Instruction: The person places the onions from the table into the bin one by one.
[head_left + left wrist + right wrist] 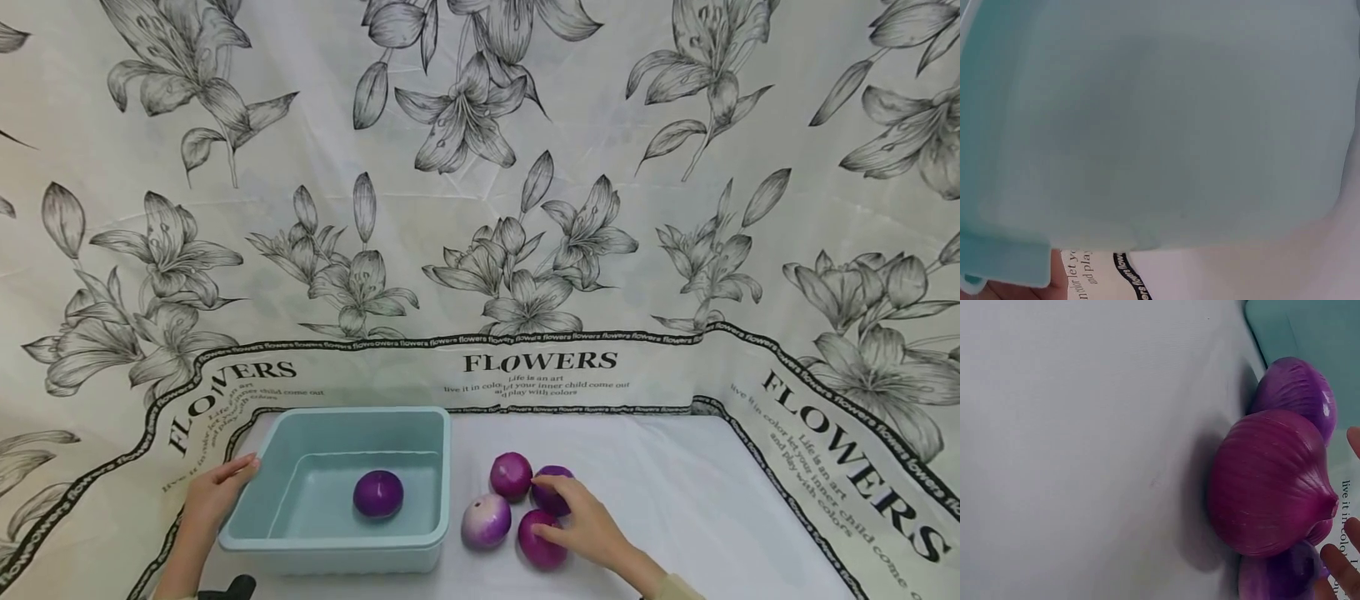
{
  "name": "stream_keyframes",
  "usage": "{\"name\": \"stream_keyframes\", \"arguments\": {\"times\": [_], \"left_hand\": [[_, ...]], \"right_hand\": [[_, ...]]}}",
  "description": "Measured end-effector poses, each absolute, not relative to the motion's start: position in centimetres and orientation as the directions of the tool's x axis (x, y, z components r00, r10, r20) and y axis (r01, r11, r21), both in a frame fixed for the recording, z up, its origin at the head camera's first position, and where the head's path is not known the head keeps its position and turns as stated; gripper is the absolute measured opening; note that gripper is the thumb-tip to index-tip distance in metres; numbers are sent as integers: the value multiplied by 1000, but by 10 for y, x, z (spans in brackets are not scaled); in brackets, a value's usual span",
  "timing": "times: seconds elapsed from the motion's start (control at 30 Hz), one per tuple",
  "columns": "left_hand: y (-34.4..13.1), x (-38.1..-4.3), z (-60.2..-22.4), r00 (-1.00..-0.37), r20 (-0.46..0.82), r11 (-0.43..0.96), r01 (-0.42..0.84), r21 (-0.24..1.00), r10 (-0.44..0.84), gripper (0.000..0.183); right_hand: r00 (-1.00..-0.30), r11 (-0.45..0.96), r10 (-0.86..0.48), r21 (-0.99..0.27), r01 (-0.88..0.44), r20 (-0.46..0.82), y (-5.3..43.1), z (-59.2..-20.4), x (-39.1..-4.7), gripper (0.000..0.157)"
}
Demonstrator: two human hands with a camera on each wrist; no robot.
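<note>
My left hand holds the left rim of a pale blue-green plastic basin; in the left wrist view its fingers show beneath the lip. One dark purple onion lies inside the basin. My right hand hovers with spread fingers over a cluster of onions to the basin's right. Its thumb overlaps the near magenta onion, and its fingertips overlap the dark purple onion behind. In the right wrist view the magenta onion stands in front of the fingers.
Beside the right hand, a white-and-purple onion and another magenta onion sit on the white tablecloth. A flower-printed curtain hangs behind and at both sides. A black object pokes in at the bottom edge, near the left wrist.
</note>
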State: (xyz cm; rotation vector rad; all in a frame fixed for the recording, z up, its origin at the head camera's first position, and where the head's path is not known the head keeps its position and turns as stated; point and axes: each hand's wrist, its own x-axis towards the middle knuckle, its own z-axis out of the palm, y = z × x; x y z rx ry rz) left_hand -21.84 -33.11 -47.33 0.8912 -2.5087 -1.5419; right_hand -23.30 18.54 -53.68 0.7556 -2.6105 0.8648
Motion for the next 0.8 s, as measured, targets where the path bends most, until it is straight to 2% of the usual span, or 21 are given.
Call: {"name": "stream_keyframes", "arguments": {"times": [0.17, 0.37, 0.53, 0.8], "left_hand": [[-333, -217, -474, -844, -220, 368, -429, 825, -490, 70], [-333, -218, -475, -840, -208, 370, -426, 826, -501, 66], [-332, -218, -474, -837, -219, 366, -434, 823, -501, 67], [-332, -217, -475, -839, -225, 352, -431, 831, -496, 68]], "right_hand": [[-815, 651, -393, -498, -574, 426, 190, -545, -228, 60], [-840, 595, -404, -593, -542, 363, 196, -550, -223, 64], [-845, 589, -418, -609, -531, 333, 198, -554, -220, 68], [-871, 586, -445, -667, -460, 210, 197, -561, -220, 75]]}}
